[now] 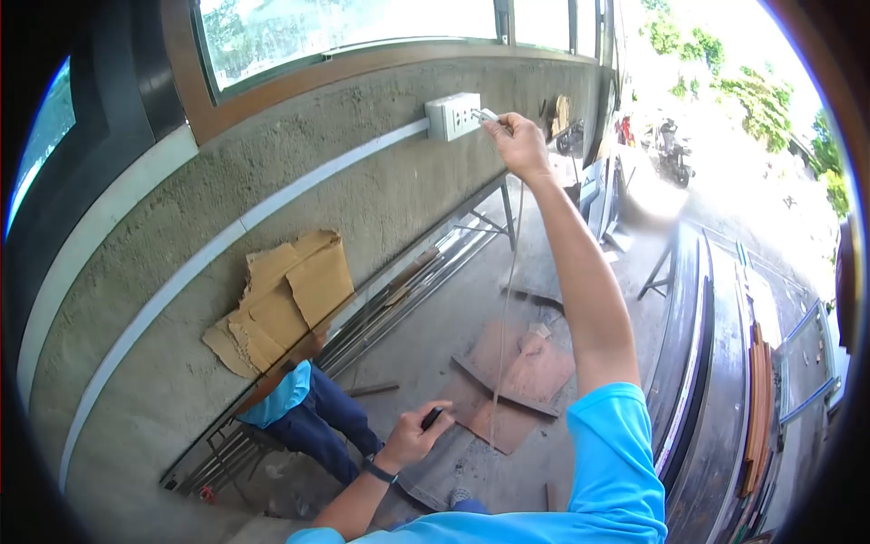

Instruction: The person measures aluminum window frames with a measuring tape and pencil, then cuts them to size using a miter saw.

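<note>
My right hand (518, 148) reaches up to the wall, fingers pinched around a white plug (488, 116). The plug's tip is right at the holes of a white socket box (452, 118) fixed to the bare cement wall. From this hand a pale thin cord (510, 281) hangs down towards the floor. Low in front of me, my left hand (412, 442) is closed around a small black object (432, 418), most of it hidden by the fingers. A dark band (381, 471) circles the left wrist.
White trunking (249, 218) runs along the wall to the socket box. Torn cardboard (288, 295) leans there, above a figure in blue shirt and dark trousers (328, 419). Metal bars (399, 295) lie along the wall; long profiles (693, 354) lie at right. Reddish sheets (521, 363) cover some floor.
</note>
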A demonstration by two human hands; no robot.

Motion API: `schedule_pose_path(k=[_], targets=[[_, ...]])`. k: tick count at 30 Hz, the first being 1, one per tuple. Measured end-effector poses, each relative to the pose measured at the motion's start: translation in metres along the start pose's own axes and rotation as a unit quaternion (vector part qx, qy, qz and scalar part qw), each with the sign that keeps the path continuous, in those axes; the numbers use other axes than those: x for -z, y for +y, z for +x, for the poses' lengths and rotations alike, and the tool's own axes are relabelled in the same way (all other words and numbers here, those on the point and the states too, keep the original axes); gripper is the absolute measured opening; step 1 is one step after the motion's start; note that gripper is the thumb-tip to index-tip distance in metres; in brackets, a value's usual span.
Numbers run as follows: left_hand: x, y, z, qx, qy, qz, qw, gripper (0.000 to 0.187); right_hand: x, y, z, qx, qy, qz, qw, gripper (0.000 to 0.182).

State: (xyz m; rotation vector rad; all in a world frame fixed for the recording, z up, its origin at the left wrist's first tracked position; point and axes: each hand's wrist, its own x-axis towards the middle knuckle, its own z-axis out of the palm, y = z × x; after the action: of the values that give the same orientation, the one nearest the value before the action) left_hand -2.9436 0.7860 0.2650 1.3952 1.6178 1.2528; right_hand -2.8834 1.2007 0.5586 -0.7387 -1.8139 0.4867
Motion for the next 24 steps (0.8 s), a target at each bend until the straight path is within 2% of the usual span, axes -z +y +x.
schedule_pose_path(k=[1,3,8,24], targets=[[0.004,-0.005,-0.005,0.016,0.004,0.012,1.000,0.031,-0.008,0.004,0.009,0.012,0.019,-0.006,1.000,0.042],[0.011,-0.014,-0.015,0.049,0.010,0.024,0.998,0.032,-0.020,0.011,0.022,0.002,-0.010,-0.068,0.998,0.042],[0.025,-0.031,-0.028,0.051,0.040,0.048,0.997,0.031,-0.030,0.001,0.033,0.008,-0.047,-0.184,0.982,0.040],[0.053,-0.053,-0.040,0.037,0.058,0.045,0.997,0.035,-0.024,-0.002,0.046,0.031,-0.074,-0.205,0.975,0.042]])
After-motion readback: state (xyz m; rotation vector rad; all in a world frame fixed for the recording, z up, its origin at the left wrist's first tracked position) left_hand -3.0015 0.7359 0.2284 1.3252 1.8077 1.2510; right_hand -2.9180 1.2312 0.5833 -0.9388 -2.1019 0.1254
